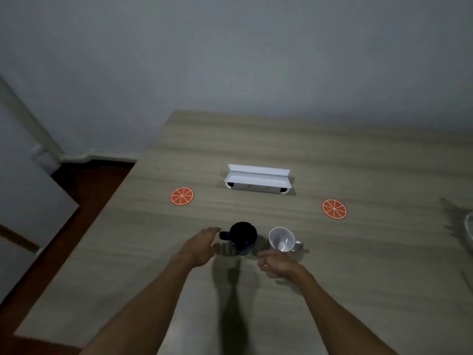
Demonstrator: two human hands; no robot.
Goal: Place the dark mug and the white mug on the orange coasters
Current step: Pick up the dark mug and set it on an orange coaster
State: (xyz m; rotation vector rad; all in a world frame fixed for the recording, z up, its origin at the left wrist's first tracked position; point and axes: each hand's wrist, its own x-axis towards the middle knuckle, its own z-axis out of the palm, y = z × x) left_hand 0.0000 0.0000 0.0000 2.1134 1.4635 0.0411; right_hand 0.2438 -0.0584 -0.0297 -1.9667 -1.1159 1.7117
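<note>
Hands reach over a wooden bench (256, 316), fingers spread and holding nothing: the left hand (198, 248) just beside the dark mug (243, 237), the right hand (277, 265) just short of the white mug (281, 239). Farther off, well apart, lie both orange coasters (182, 196) (334, 209), bare. Neither mug looks placed yet.

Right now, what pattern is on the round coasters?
Orange with thin white lines like a sliced orange, seen in the head view: left coaster, right coaster.
</note>
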